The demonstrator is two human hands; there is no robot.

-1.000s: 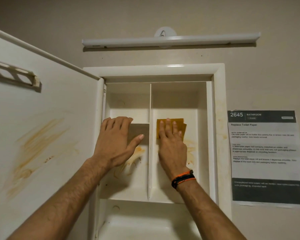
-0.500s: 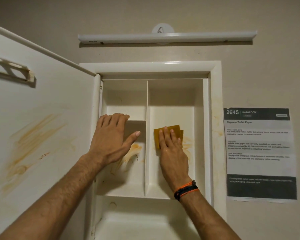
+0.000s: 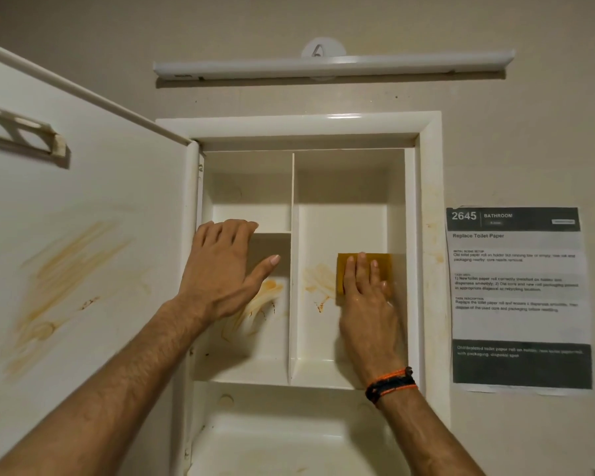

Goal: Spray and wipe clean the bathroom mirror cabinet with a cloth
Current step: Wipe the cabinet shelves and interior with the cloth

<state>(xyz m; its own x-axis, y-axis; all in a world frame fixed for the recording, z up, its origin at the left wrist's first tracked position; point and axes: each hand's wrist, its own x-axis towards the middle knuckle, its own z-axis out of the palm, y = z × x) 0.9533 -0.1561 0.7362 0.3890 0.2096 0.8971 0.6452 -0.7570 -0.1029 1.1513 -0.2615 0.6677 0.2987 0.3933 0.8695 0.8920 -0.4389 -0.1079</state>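
Wiping under way inside the open mirror cabinet, with most of the stains yet to go.

At centre right of the frame the right hand (image 3: 366,297) presses a yellow cloth (image 3: 364,271) flat against the back wall of the right compartment of the cabinet (image 3: 430,187), fingers straight on top of it. An orange smear (image 3: 318,281) sits just left of the cloth, unwiped. The left hand (image 3: 220,269) rests open on the left shelf edge, above another smear (image 3: 258,304). The open door (image 3: 83,235), filling the left of the frame, carries broad orange streaks too. No spray bottle is in view. I judge the job barely begun.
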